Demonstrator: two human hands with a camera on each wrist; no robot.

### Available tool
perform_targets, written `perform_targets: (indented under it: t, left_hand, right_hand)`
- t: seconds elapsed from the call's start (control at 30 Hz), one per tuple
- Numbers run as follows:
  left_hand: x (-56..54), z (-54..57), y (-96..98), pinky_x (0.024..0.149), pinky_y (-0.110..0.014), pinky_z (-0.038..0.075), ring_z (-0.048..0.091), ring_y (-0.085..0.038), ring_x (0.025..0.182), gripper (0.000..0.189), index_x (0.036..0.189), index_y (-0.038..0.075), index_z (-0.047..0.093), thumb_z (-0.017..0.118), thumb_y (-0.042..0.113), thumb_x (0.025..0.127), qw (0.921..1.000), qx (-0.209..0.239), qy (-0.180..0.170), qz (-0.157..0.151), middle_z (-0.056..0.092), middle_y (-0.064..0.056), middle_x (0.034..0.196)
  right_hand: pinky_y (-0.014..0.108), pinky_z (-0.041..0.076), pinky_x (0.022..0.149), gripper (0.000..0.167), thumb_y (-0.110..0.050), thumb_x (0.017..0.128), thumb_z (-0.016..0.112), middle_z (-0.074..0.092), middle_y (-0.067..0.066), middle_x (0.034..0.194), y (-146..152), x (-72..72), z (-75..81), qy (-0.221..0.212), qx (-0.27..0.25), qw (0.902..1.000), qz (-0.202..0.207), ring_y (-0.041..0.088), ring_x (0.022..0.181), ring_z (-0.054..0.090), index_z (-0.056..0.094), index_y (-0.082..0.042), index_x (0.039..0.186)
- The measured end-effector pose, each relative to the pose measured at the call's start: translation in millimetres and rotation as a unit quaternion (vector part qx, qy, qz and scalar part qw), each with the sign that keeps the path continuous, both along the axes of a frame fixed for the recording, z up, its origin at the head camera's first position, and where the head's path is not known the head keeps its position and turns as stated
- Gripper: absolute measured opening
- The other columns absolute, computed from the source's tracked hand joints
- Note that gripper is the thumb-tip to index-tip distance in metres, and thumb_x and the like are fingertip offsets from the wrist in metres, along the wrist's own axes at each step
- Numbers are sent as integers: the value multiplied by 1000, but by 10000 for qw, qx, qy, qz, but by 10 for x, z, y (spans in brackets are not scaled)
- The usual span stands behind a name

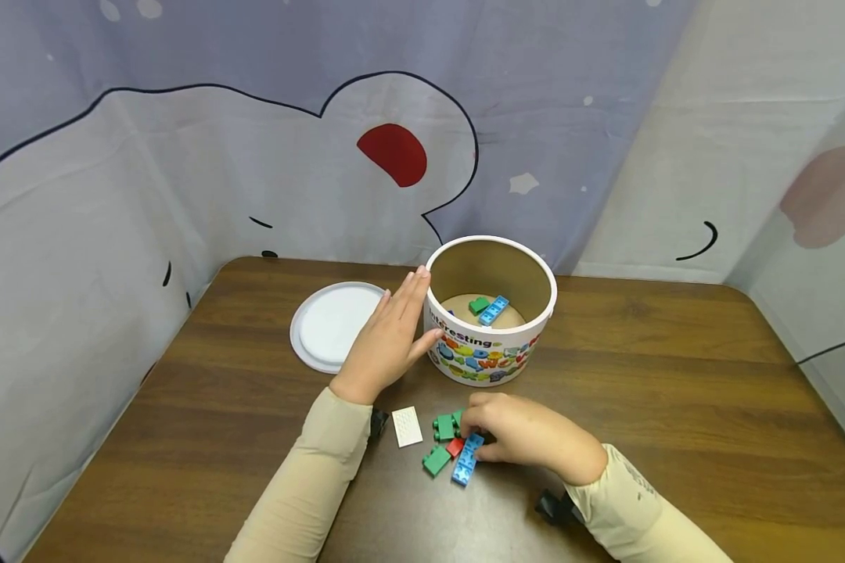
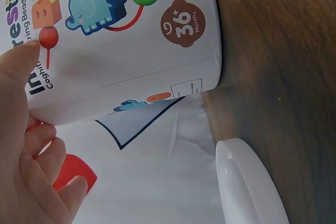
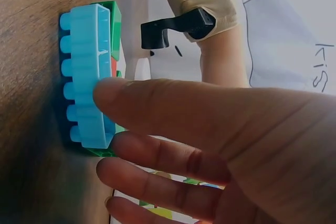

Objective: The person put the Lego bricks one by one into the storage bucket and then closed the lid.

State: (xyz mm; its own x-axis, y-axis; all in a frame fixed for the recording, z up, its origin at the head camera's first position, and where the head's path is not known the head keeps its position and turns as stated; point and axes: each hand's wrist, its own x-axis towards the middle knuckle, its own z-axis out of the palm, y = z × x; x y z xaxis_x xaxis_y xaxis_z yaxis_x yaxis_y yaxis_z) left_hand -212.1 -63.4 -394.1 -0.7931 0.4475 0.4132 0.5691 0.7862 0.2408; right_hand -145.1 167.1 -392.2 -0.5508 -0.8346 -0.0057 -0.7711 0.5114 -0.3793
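Observation:
My left hand point(image 1: 389, 336), fingers straight, rests against the left side of a white printed bucket point(image 1: 482, 377); in the left wrist view its thumb touches the bucket's printed wall point(image 2: 131, 51). My right hand point(image 1: 528, 438) has its thumb and curled fingers at a long blue building block point(image 1: 468, 460) on the table. In the right wrist view, the thumb lies on this blue block point(image 3: 86, 77), with the index fingertip by its lower end. Beside it lie green blocks point(image 1: 436, 460), a red block point(image 1: 454, 447) and a cream studded plate point(image 1: 407, 427).
Inside the bucket are a green block point(image 1: 479, 306) and another blue block point(image 1: 494, 310). A round white lid point(image 1: 334, 324) lies left of the bucket on the brown wooden table point(image 1: 641, 375). A printed cloth point(image 1: 253, 156) hangs behind the table.

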Motion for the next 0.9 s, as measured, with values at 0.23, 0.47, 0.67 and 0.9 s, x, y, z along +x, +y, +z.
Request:
perform_targets:
  t: [0.23,0.47,0.67,0.9]
  left_hand:
    - [0,10,-1,122,-49,21,18,-22,154,81,162,5,17,60,39,103,10000,-20,-26,6,18,-9,168]
    - [-3,2,6,123,-49,20,18,-21,155,81,163,6,17,59,40,103,10000,-37,-37,18,18,-8,169]
    - [0,3,6,122,-49,20,18,-22,154,81,163,5,17,60,39,103,10000,-32,-17,10,18,-9,168]
    - [1,5,2,122,-50,21,19,-22,154,82,163,5,17,60,39,102,10000,-19,-7,18,18,-9,168]
  right_hand:
    - [19,44,63,22,-8,74,88,55,-6,82,2,18,7,-234,164,9995,-162,1,70,47,69,-13,86]
    - [19,43,61,24,-10,73,88,53,-7,80,10,31,1,-288,337,9988,-202,1,68,45,67,-14,85]
    - [19,42,60,25,-15,74,88,51,-9,80,13,42,30,-225,464,9986,-145,1,68,45,63,-16,81]
    - [19,41,60,22,-17,81,83,53,-8,77,21,39,63,-287,458,9985,1,1,67,43,61,-16,81]
